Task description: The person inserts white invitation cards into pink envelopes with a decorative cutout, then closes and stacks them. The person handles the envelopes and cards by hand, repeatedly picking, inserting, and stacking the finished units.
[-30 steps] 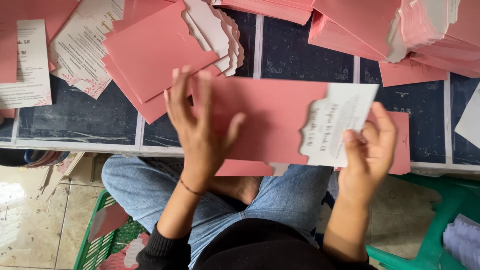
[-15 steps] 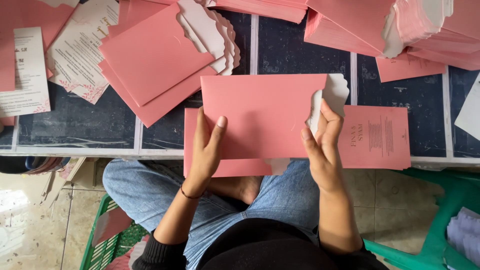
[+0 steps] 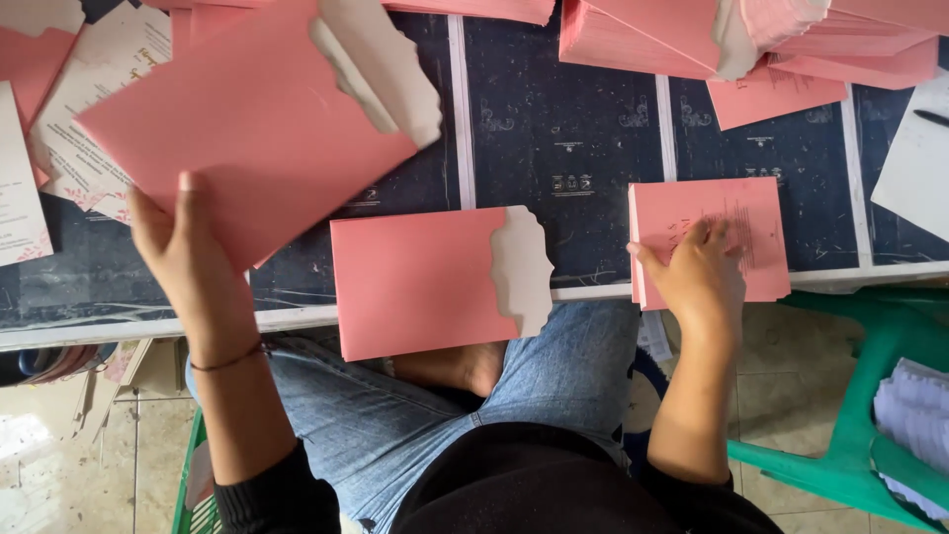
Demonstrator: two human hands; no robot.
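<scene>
The pink envelope [image 3: 247, 138] is held up over the left part of the dark table [image 3: 563, 148], tilted, with its pale wavy flap [image 3: 386, 74] open at the top. The left hand [image 3: 188, 262] grips it at the lower edge, thumb on the front. The right hand [image 3: 697, 277] lies flat, fingers spread, on a small stack of pink cards [image 3: 727, 232] at the table edge. Between them a second envelope [image 3: 425, 282] hangs partly over the edge, above the lap. I think it could slide down, because only part of it rests on the table. The held envelope could also bend, since one hand grips it near a corner.
</scene>
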